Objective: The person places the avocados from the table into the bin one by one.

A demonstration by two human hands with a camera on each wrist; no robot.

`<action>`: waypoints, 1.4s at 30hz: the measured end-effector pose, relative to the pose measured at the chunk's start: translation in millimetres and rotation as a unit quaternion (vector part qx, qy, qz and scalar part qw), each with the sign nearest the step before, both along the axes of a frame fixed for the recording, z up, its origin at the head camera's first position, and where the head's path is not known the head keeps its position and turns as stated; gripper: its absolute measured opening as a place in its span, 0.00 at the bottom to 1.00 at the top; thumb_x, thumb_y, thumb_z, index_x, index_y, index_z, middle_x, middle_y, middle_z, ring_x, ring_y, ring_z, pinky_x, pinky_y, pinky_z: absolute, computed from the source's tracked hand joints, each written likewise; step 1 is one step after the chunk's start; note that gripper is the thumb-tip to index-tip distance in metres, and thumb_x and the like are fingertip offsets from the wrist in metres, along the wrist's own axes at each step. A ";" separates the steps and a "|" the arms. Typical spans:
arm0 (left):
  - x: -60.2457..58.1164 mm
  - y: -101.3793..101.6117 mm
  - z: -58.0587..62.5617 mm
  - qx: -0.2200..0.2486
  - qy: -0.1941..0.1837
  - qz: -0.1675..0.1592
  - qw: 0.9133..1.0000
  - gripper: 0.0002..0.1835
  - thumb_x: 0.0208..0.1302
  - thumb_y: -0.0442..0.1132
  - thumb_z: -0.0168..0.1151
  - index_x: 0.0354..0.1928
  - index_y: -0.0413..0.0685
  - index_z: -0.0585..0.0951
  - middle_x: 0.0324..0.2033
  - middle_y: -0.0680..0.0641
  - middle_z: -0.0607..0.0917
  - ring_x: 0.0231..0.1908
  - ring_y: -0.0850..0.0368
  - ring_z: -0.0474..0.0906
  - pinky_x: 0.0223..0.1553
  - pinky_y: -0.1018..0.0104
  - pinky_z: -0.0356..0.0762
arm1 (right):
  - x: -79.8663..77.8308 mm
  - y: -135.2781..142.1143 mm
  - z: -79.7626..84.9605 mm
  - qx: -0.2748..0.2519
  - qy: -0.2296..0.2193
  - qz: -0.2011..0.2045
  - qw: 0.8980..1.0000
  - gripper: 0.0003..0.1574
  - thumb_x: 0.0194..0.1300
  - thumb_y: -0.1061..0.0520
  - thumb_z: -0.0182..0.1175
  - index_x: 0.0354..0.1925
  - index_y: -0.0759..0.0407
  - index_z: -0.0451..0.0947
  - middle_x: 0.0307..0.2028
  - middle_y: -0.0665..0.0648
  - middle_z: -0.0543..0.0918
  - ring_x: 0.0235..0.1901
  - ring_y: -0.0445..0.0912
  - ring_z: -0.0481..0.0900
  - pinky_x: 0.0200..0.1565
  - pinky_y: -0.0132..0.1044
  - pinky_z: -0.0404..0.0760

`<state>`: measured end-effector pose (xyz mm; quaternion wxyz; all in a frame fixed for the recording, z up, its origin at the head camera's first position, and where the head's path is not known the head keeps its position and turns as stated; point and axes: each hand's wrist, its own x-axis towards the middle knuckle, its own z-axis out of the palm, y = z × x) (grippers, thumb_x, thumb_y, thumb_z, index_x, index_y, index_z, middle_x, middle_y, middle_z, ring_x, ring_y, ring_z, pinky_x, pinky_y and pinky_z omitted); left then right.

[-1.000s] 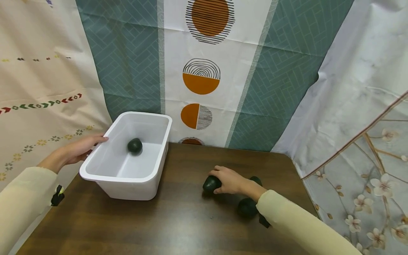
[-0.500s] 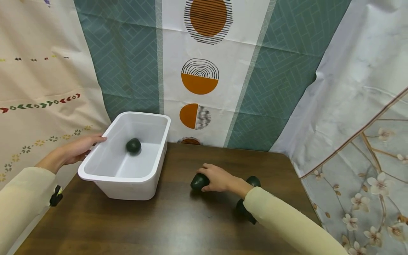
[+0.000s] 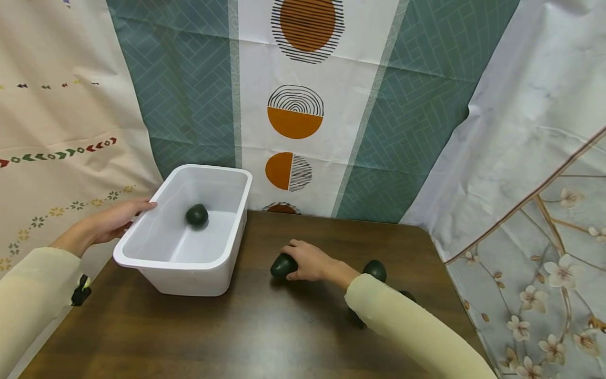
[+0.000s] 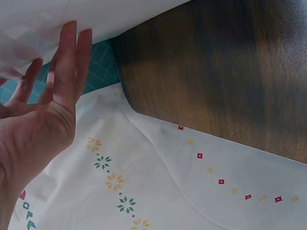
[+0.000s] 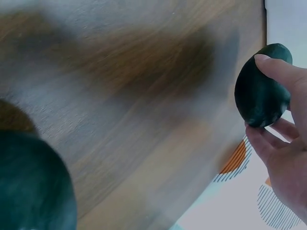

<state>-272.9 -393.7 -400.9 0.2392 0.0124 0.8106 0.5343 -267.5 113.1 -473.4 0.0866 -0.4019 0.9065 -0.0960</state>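
A dark green avocado (image 3: 282, 267) is in my right hand (image 3: 310, 262), just over the table right of the bin. In the right wrist view, the thumb presses one side of this avocado (image 5: 263, 88) and the fingertips (image 5: 256, 139) the other. My left hand (image 3: 113, 218) holds the left rim of a white plastic bin (image 3: 170, 265); in the left wrist view its fingers (image 4: 67, 62) lie nearly straight along the outer wall. One avocado (image 3: 197, 215) rests on the bin's floor.
Another avocado (image 3: 375, 269) lies behind my right forearm. Dark rounded shapes (image 3: 355, 318) peek out beside the sleeve (image 3: 393, 316), mostly covered. A brown wooden table (image 3: 265, 326) carries everything, with patterned cloths (image 3: 194, 95) hanging at the back and sides.
My right hand has moved left toward the bin with the avocado in it, away from the other avocados. The left hand keeps its place on the bin's rim.
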 end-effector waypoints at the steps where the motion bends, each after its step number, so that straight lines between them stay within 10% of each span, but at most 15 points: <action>1: 0.1 -0.2 -0.1 0.000 0.000 0.001 1.000 0.38 0.87 0.54 0.39 0.83 0.37 0.42 0.59 0.38 0.77 0.51 0.48 0.83 0.48 0.46 0.86 | -0.4 -1.9 -0.1 -0.002 0.001 0.000 1.000 0.42 0.64 0.45 0.78 0.70 0.55 0.76 0.59 0.55 0.77 0.54 0.49 0.79 0.58 0.44 0.81; 42: -0.6 -1.5 -2.4 -0.001 0.001 0.002 1.000 0.40 0.86 0.56 0.41 0.81 0.34 0.45 0.56 0.40 0.80 0.50 0.47 0.84 0.48 0.45 0.86 | -7.0 -33.2 12.5 -0.084 0.009 -0.012 0.996 0.43 0.63 0.44 0.78 0.71 0.55 0.76 0.61 0.55 0.79 0.56 0.48 0.80 0.59 0.42 0.81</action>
